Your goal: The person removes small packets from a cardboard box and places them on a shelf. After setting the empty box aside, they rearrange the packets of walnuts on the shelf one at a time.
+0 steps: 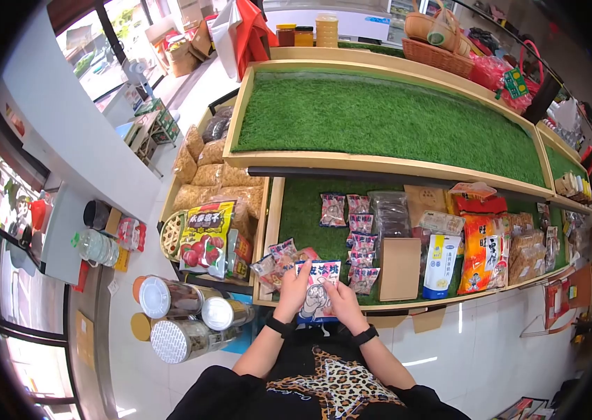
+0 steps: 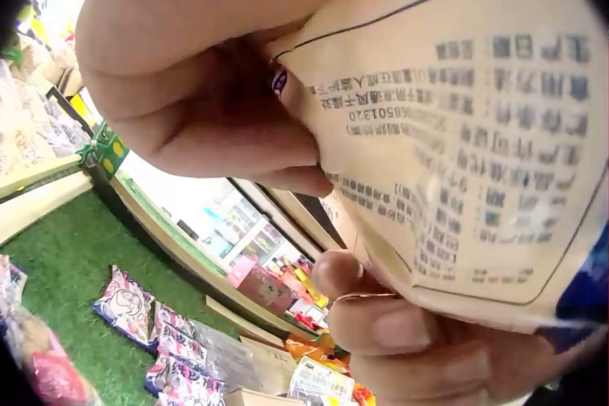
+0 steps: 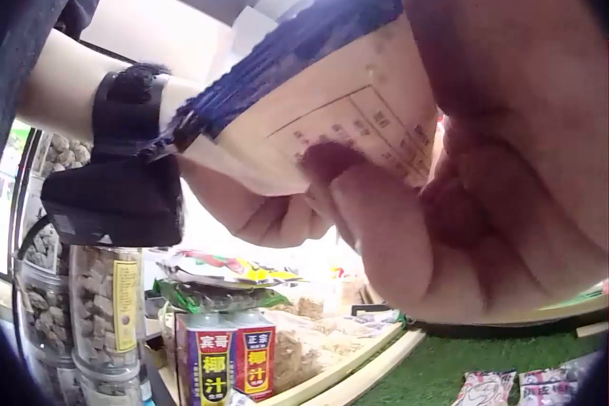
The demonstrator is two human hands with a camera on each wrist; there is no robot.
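Both hands hold one snack packet (image 1: pixel 319 299) in front of the chest, its printed front facing up toward the head camera. The left hand (image 1: pixel 291 295) grips its left side with the thumb on top, and the right hand (image 1: pixel 344 306) grips the opposite side the same way. In the left wrist view, the cream back of the packet (image 2: pixel 476 158) carries lines of small print. The right wrist view shows the packet's dark blue crimped end (image 3: pixel 304 49) and curled fingers (image 3: pixel 390 225) against its back. Similar small packets (image 1: pixel 362 241) lie in a column on the green turf beyond the hands.
More packets (image 1: pixel 283 260) lie left of the hands. A brown box (image 1: pixel 399 269), a white pouch (image 1: pixel 441 266) and an orange snack bag (image 1: pixel 476 255) stand to the right. Lidded jars (image 1: pixel 170 339) stand at the left. A raised turf-lined tray (image 1: pixel 387 164) rises behind.
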